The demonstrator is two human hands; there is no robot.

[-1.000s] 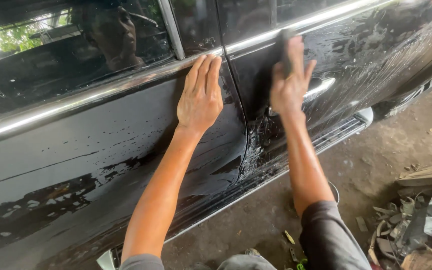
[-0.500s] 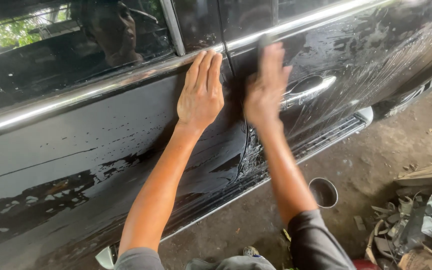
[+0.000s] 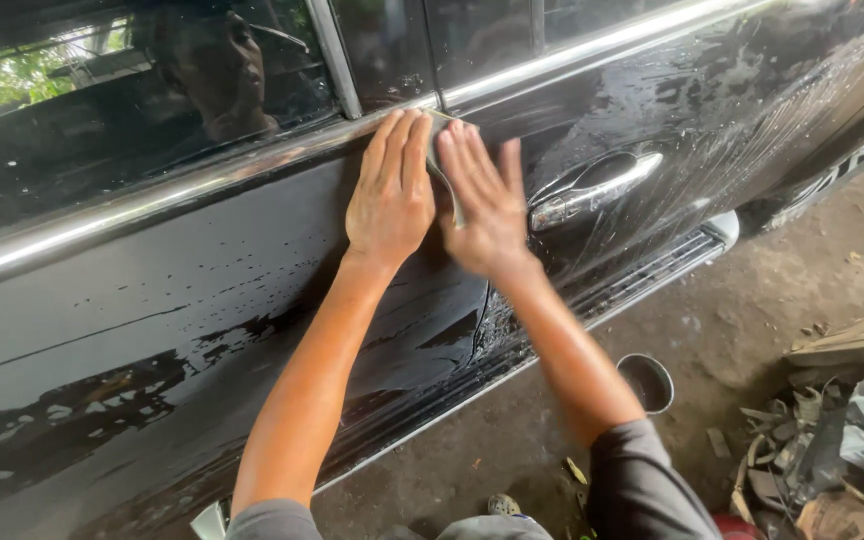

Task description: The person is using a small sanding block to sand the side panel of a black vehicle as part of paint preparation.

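A thin grey sheet, maybe sanding paper or a small cloth, lies flat on the black car door. It sits up high, just under the shiny strip below the window, right at the gap between the two doors. Most of it is hidden under the right hand, so its kind is hard to tell.

The right hand is a bit blurred. Its fingers are stretched out and close together, pressing the sheet flat on the paint. They do not curl around it. The left hand lies flat just beside it, almost touching. Its fingers are straight and together too, and it holds nothing.

The door is wet. Water runs in streaks across the panel to the right and around the silver door handle, and a wet patch spreads below the hands. So that part looks already rubbed. Further left the panel has only small drops and a dull smear low down, so that part looks not done yet.

A small round pot stands on the dirt floor under the right arm. Scraps and rags lie at the right.
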